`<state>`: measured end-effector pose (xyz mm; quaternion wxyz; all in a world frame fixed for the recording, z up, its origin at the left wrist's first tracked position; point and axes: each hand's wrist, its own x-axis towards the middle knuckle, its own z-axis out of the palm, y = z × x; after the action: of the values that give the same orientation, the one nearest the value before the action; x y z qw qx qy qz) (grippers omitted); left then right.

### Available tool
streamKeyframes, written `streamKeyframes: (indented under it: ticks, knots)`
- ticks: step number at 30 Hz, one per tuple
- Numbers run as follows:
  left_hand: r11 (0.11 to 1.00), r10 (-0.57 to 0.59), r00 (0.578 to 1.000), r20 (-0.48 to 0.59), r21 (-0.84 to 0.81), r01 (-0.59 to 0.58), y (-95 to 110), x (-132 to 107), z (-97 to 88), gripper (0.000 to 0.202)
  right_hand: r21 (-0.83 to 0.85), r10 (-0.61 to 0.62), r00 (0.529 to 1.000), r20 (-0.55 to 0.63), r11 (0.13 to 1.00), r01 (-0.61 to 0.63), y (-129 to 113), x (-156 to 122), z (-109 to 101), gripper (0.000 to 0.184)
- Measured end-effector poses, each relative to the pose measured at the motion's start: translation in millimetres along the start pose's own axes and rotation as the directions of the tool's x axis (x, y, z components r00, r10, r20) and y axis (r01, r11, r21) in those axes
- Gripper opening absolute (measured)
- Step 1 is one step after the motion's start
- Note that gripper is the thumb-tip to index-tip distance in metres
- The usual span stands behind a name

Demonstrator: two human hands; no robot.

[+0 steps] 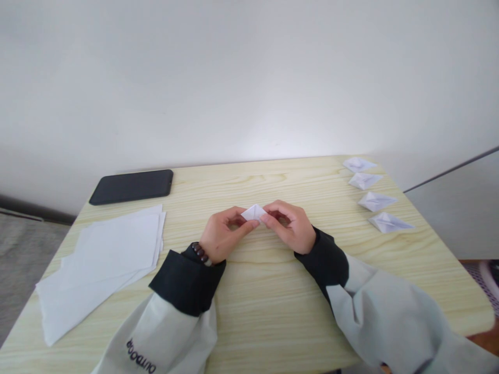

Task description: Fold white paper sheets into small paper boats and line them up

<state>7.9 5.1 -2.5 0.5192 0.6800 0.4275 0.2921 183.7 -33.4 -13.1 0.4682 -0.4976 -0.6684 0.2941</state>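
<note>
A small piece of folded white paper (254,212) is held just above the middle of the table, its top coming to a point with a crease down the centre. My left hand (224,232) pinches its left side between thumb and fingers. On the right side, my right hand (290,223) grips it the same way, and the two thumbs nearly meet at its lower edge. Part of the paper is hidden behind the thumbs.
Several folded paper boats (377,201) stand in a row along the table's right side. At the left lies a loose stack of white sheets (113,254), with a black phone (132,187) behind it. A white wall (249,78) borders the wooden table's (265,311) back edge.
</note>
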Motion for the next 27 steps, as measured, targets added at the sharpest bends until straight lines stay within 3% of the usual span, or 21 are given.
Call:
streamKeyframes:
  ticks: [5,10,13,17,22,27]
  knots:
    - [0.998,0.057,0.994,-0.094,-0.026,-0.06,-2,1,2.5,0.03,-0.07,0.003,1.0,-0.02,0.998,-0.005,0,0,1,0.016]
    - [0.955,0.18,0.964,-0.197,0.269,-0.124,-5,1,2.9,0.023,-0.106,0.025,1.0,-0.016,0.994,-0.026,4,0,3,0.018]
    - [0.849,0.319,0.931,-0.178,0.49,-0.198,-7,2,0.2,0.017,-0.277,-0.06,0.998,-0.02,0.959,0.052,8,1,2,0.017]
    - [0.728,0.431,0.896,-0.105,0.628,-0.277,-11,3,-1.5,0.018,-0.394,-0.119,0.993,0.0,0.912,0.11,13,2,1,0.017]
    - [0.61,0.495,0.867,-0.061,0.734,-0.297,-17,1,2.5,0.017,-0.432,-0.152,0.988,0.037,0.889,0.153,16,-1,3,0.02]
    - [0.519,0.496,0.868,-0.024,0.809,-0.274,-16,-1,3.6,0.021,-0.5,-0.154,0.986,0.072,0.85,0.169,15,-2,4,0.023]
